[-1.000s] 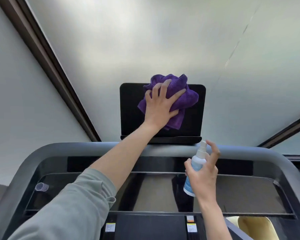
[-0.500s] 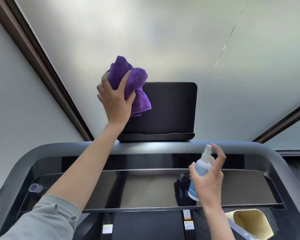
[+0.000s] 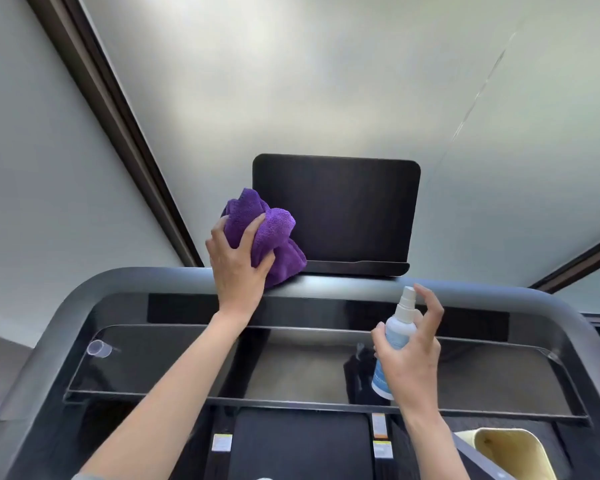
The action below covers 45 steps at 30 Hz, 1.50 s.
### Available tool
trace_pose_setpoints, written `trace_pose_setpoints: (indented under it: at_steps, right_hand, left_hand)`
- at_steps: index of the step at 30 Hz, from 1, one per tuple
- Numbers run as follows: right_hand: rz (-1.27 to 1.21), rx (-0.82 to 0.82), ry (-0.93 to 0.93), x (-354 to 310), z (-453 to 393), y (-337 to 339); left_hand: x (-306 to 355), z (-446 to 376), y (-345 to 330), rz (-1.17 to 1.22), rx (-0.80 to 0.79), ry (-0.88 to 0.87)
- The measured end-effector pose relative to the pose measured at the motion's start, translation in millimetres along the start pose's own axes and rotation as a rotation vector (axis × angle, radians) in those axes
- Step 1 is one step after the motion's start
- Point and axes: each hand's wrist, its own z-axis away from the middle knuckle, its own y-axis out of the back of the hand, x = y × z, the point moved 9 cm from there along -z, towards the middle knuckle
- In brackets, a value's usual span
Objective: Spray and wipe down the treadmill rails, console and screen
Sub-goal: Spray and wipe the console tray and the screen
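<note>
My left hand (image 3: 238, 268) grips a bunched purple cloth (image 3: 267, 233) against the lower left corner of the black treadmill screen (image 3: 343, 209), where the screen meets the grey top rail (image 3: 136, 277). My right hand (image 3: 413, 355) holds a small white and blue spray bottle (image 3: 395, 337) upright over the glossy black console (image 3: 187, 362), with the forefinger raised beside the nozzle. The bottle's lower half is hidden behind my palm.
A small clear cap (image 3: 99, 348) lies at the console's left end. A pale yellow object (image 3: 513, 452) sits at the lower right. The dark treadmill belt (image 3: 298, 445) runs below the console. Frosted glass wall panels with dark frames stand behind.
My left hand has swept the cloth from the screen's upper middle to its upper left corner, then down to its lower left corner. The right hand and bottle have stayed about where they were.
</note>
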Motion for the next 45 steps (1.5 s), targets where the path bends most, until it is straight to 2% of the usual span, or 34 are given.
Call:
trace_pose_setpoints:
  at_steps: [5, 8, 11, 16, 21, 26, 29, 32, 36, 38, 40, 45]
  right_hand:
    - [0.005, -0.018, -0.015, 4, 5, -1]
    - [0.000, -0.003, -0.007, 4, 4, 6]
    - [-0.002, 0.031, -0.008, 7, 3, 20]
    - [0.014, 0.052, -0.045, 17, 1, 37]
    - [0.026, 0.034, -0.072, 23, 3, 33]
    - [0.032, 0.022, -0.069, 23, 8, 23]
    - [0.016, 0.011, -0.063, 19, 11, 19]
    - [0.007, -0.004, -0.056, 14, 14, 17]
    - [0.014, 0.005, -0.044, 9, 21, 19]
    - [0.017, 0.015, -0.044, 8, 23, 22]
    - [0.035, 0.012, -0.047, 8, 26, 22]
    - [0.035, -0.001, -0.055, 1, 31, 16]
  left_hand:
    - [46, 19, -51, -0.149, -0.200, -0.061]
    - [92, 16, -86, -0.209, -0.293, -0.175]
    - [130, 16, -113, -0.246, -0.303, -0.192]
    - [184, 33, -145, -0.299, -0.348, -0.376]
    - [161, 29, -135, -0.211, -0.291, -0.345]
    - [99, 24, -95, -0.165, -0.248, -0.337]
    - [59, 13, -66, -0.222, -0.231, -0.306]
    - [29, 5, -38, -0.277, -0.190, -0.226]
    - [32, -1, -22, -0.137, -0.052, -0.052]
    - [68, 6, -41, -0.110, -0.089, -0.147]
    - [98, 19, -69, -0.164, -0.205, -0.260]
    - [75, 25, -67, -0.218, -0.299, -0.196]
